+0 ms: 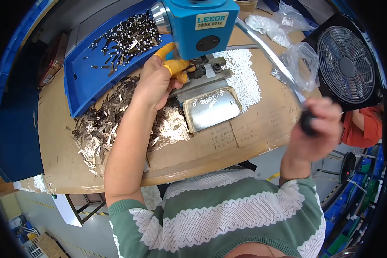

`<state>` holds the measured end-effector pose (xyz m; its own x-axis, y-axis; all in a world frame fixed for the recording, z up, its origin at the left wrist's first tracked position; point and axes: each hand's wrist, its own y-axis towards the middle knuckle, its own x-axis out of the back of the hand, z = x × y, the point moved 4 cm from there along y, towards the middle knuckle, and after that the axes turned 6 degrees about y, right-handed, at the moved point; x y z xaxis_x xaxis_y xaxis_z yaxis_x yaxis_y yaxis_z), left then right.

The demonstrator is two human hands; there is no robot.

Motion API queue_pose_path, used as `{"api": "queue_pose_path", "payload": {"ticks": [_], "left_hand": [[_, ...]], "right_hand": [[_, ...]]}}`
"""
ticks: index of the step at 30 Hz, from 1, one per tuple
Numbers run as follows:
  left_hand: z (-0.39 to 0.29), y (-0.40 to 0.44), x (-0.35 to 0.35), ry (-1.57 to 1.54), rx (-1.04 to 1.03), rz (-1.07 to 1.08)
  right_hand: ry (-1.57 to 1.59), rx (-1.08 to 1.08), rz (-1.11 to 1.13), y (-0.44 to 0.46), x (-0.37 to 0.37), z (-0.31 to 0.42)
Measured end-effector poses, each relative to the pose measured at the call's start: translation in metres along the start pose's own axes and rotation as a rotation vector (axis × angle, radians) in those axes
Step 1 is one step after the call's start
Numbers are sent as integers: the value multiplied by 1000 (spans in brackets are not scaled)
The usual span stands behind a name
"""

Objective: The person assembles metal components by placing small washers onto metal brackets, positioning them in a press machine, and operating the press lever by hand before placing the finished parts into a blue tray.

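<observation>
Green-and-white top [228, 210] filled foreground. Right hand [317, 133], blurred, clenched round black knob [307, 123]. Left hand [157, 79], yellow finger covers [175, 67] on, was at metal fixture [204, 86] below blue press [204, 36]; couldn't tell whether it grasped anything. Metal strips [173, 127] lay around left forearm [130, 146], white rings [247, 81] right of fixture.

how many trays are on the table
2: the blue tray at the far left, and the shiny metal tray in front of the blue machine. No others show.
</observation>
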<state>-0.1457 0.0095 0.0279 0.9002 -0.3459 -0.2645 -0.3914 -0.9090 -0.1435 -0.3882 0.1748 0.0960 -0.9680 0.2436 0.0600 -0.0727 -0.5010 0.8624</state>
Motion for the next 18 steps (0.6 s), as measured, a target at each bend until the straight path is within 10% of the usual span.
{"api": "queue_pose_path", "payload": {"ticks": [6, 7, 11, 13, 18], "left_hand": [[-3, 3, 2, 275, -36, -56], [-9, 3, 5, 335, -71, -43], [-37, -2, 41, 397, -281, -289], [-52, -17, 58, 1251, -712, -584], [-15, -44, 60, 1498, -326, -273]], "right_hand": [[-154, 76, 45, -14, -7, -22], [55, -20, -268, -15, -21, -25], [-292, -328, 514, -32, -59, -40], [-438, -227, 555, -52, -69, -46], [-355, -198, 610, -49, -75, -49]]}}
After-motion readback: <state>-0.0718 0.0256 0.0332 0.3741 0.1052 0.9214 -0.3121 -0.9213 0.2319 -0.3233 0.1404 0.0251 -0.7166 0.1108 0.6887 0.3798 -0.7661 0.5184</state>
